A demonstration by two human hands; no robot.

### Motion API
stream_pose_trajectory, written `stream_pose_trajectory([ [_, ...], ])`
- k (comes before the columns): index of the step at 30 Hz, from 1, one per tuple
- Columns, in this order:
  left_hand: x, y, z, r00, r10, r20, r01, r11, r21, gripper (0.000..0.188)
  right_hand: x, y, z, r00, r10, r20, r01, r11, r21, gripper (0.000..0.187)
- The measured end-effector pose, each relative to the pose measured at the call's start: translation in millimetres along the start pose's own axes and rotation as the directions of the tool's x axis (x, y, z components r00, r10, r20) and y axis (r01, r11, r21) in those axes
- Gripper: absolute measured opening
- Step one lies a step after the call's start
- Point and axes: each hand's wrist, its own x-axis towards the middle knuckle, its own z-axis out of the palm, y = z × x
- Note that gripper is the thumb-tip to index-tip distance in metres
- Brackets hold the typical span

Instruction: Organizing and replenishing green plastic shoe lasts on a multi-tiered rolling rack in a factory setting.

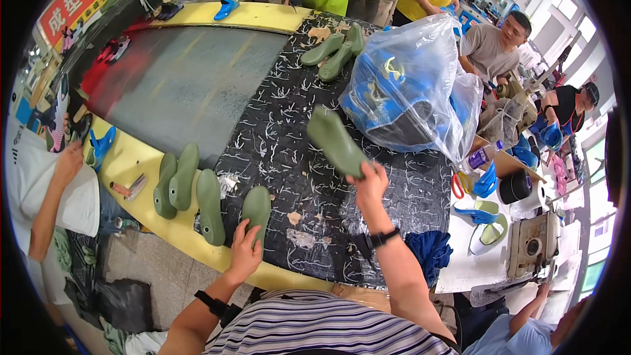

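My right hand (371, 187) is closed on the end of a green shoe last (334, 139), which is raised above the black patterned table cover (289, 158) and slightly blurred. Nearer to me, my left hand (245, 253) has its fingers wrapped round the lower end of another green shoe last (257, 204). To the left of that hand stand three more lasts: one last (210, 207) close by, then a pair (184, 176) side by side along the yellow edge. Farther off, a group of green lasts (336, 61) lies on the cover.
A big clear bag of blue shoe parts (407, 85) stands on the right. Beyond the yellow border (256, 16) runs a grey conveyor belt (184, 66). A dark blue cloth (429, 253) and red-handled scissors (458, 185) lie at right. Co-workers surround the table; one arm (49, 204) reaches in at left.
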Motion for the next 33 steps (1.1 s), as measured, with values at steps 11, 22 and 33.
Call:
stream_pose_trajectory([
  [11,-7.8,0.7,0.6,1.0,-0.013,0.009,0.012,1.0,0.004,0.037,-76.4,71.6,37.5,0.672,0.19,0.716,0.544,0.529,-0.651,0.017],
  [22,0.5,-12.5,10.4,0.996,0.087,-0.028,-0.086,0.995,0.049,0.036,-186.1,-103.7,-204.9,0.871,-0.442,0.215,0.303,0.14,-0.943,0.016],
  [33,17.9,-58.9,-18.4,0.989,0.137,0.063,-0.15,0.849,0.507,0.038,-290.9,-78.2,-238.6,0.971,-0.124,0.204,0.208,0.02,-0.978,0.026],
])
